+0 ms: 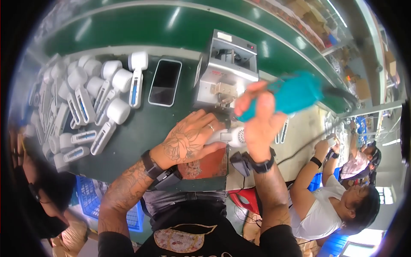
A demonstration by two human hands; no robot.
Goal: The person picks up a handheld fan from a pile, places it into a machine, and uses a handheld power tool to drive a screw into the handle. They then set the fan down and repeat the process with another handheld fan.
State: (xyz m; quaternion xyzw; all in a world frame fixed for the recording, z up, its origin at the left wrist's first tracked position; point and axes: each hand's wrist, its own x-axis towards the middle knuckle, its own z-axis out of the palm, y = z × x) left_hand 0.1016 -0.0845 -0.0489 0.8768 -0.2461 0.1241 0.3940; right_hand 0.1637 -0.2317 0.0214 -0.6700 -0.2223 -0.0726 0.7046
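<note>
My left hand (191, 136), with a ring and a tattooed back, is closed around a white handheld device (233, 136) with a round vented end, low over the bench. Beside it, my right hand (262, 124) grips a teal electric screwdriver (295, 95), tilted and smeared by motion; its dark cable leaves at the right. The screwdriver's tip is hidden near my fingers. Just beyond both hands stands a grey metal box-shaped machine (229, 68), probably a screw feeder. A red, worn patch (205, 166) of the bench lies under my left hand.
Many similar white devices (116, 110) with blue strips lie heaped on the left. A phone (165, 82) rests between the heap and the machine. A blue crate (92, 199) sits below the bench. At the right, a co-worker (329, 201) works; another person's arm shows far left.
</note>
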